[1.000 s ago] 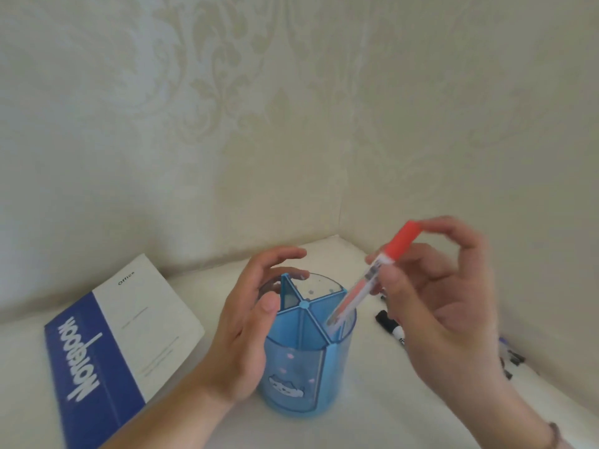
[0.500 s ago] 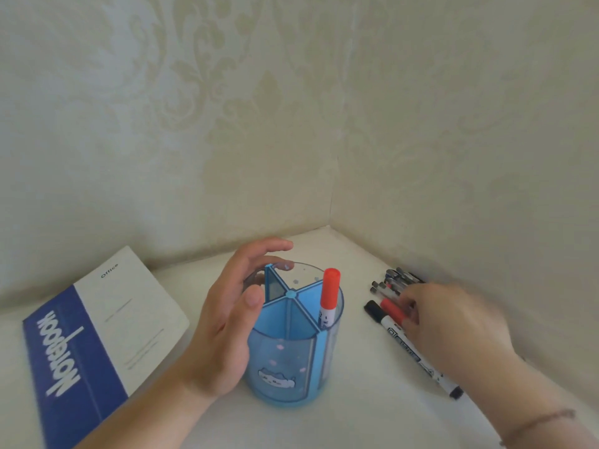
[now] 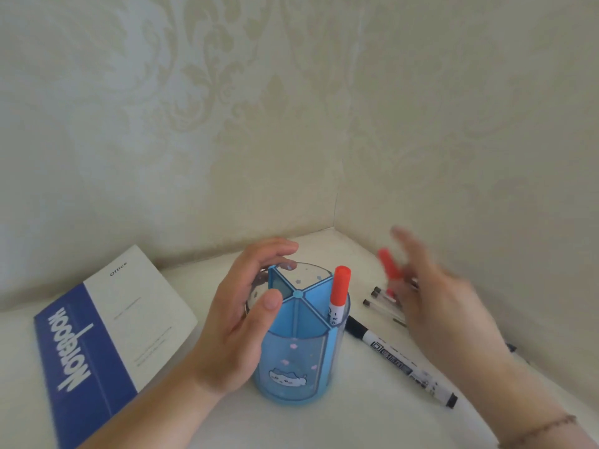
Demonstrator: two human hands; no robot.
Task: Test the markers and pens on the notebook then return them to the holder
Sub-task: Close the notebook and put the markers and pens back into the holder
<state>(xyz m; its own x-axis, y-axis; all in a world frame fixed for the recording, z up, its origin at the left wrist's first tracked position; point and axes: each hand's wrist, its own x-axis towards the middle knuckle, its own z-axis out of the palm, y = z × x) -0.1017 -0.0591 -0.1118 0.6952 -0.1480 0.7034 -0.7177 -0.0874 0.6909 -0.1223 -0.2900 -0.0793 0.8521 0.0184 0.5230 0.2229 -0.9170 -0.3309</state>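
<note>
Lifting a second red-capped marker (image 3: 389, 265) off the pile, the blurred right hand (image 3: 440, 306) grips it while the left hand (image 3: 240, 322) steadies the translucent blue divided holder (image 3: 301, 358), where the first red-capped marker (image 3: 338, 296) now stands upright, so returning continues.

The translucent blue plastic holder (image 3: 299, 361) looks smooth and glossy. The blue-and-white paper-covered notebook (image 3: 107, 332) looks matt. The red-capped white plastic marker (image 3: 338, 298) shines slightly. The cream patterned wallpaper (image 3: 227, 108) looks faintly embossed.
</note>
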